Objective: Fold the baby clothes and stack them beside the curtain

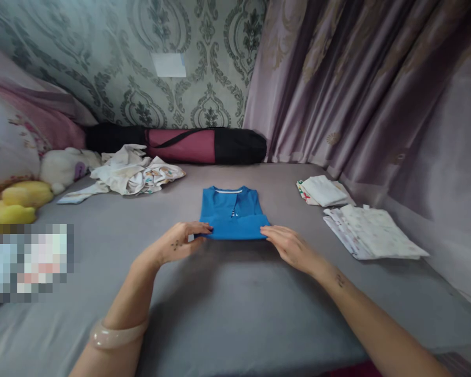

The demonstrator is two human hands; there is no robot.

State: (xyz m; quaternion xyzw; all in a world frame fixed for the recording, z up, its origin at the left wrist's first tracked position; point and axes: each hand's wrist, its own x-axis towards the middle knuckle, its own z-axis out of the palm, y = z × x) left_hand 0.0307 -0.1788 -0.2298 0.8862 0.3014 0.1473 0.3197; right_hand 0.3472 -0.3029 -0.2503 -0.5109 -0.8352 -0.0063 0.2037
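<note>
A blue shirt (235,222) lies partly folded on the grey bed sheet (235,303), its neckline toward the wall and a small print near its middle. Its near part is doubled over toward the collar. My left hand (182,240) pinches the left end of the near fold between thumb and fingers. At the right end of that fold, my right hand (288,245) grips the cloth with its fingertips; its thumb is hidden.
Crumpled white clothes (129,170) lie at back left, beside a white plush toy (63,170) and a yellow plush toy (19,201). Folded clothes (380,233) and a smaller folded stack (324,191) lie at right. A black and maroon bag (184,146) runs along the wall.
</note>
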